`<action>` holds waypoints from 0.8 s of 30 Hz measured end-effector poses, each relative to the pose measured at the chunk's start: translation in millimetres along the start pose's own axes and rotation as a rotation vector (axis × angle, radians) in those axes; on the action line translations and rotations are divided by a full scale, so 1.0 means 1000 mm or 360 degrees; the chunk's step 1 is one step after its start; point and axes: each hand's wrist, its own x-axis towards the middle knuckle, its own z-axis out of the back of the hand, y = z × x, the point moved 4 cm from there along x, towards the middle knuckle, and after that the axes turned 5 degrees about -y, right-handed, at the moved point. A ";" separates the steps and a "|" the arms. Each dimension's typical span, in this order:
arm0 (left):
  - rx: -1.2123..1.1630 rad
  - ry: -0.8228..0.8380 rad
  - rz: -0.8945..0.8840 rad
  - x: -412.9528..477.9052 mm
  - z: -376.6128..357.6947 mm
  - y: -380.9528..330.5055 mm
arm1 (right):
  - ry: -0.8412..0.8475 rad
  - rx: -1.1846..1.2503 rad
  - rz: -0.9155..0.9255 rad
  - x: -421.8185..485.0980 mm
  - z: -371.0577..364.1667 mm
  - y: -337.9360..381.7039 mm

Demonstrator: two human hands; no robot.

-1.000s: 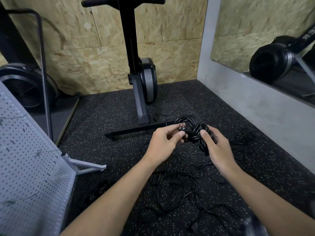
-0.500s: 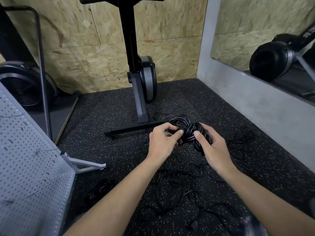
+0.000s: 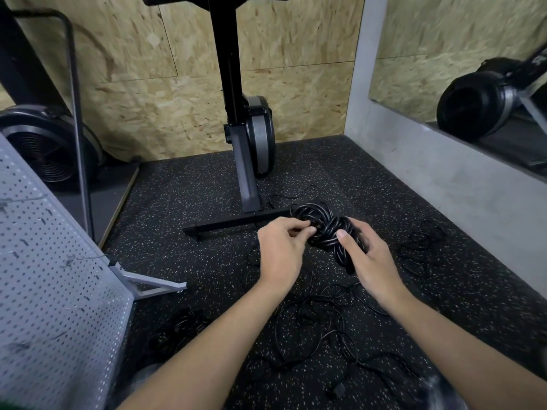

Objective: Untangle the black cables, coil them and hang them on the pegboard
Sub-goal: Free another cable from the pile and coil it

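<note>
- I see the pegboard (image 3: pixel 53 291) at far left: grey perforated sheet metal, tilted, on an angled foot.
- A small tangle (image 3: pixel 180 329) of dark loops lies on the floor (image 3: pixel 192 202), near that foot. The floor is black rubber flecked with white.
- The machine (image 3: pixel 236 128) has a black post, a rounded grey housing and a flat foot bar. It stands against a chipboard wall (image 3: pixel 296 84).
- My left hand (image 3: pixel 281 250) has its fingers curled, thumb and forefinger pinching the coil's waist.
- The coil (image 3: pixel 325 229) is thick, glossy black cable in a figure-eight bundle, held above the floor between both hands.
- My right hand (image 3: pixel 370 258) grips its lower lobe, thumb pressed on top.
- Thin cables (image 3: pixel 319 329) sprawl in loose loops on the floor under my forearms, with a plug (image 3: pixel 339 389) nearby.
- A mirror (image 3: pixel 429 39) fills the right wall.
</note>
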 end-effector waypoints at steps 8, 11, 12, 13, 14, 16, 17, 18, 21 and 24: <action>0.0000 0.0040 0.0030 0.009 0.005 0.009 | 0.0091 -0.0059 0.0013 0.002 -0.001 -0.003; 0.0163 0.0115 0.0003 0.011 0.006 0.014 | 0.0129 -0.0069 -0.0019 0.003 -0.001 -0.009; 0.0240 0.0095 -0.0069 0.012 0.008 0.012 | 0.0124 -0.0041 -0.0029 0.003 0.000 -0.009; 0.0296 0.0060 -0.0162 0.014 0.011 0.009 | 0.0119 -0.0010 -0.0042 0.004 0.002 -0.008; 0.0306 0.0051 -0.0233 0.018 0.015 0.008 | 0.0142 0.0032 -0.0046 0.004 0.003 -0.004; 0.0216 0.0309 -0.0220 0.027 0.018 0.012 | 0.0255 0.0106 -0.0041 0.005 0.005 0.004; 0.0151 0.0553 -0.0168 0.030 0.017 0.017 | 0.0333 0.0116 -0.0020 0.005 0.006 0.007; 0.0102 0.0789 -0.0123 0.031 0.017 0.022 | 0.0412 0.0117 -0.0005 0.005 0.007 0.007; 0.0036 0.1086 -0.0039 0.030 0.022 0.035 | 0.0569 0.0094 0.0009 0.002 0.005 0.008; -0.0052 0.1045 0.0073 0.032 0.024 0.038 | 0.0601 0.0067 0.0032 0.003 0.002 0.007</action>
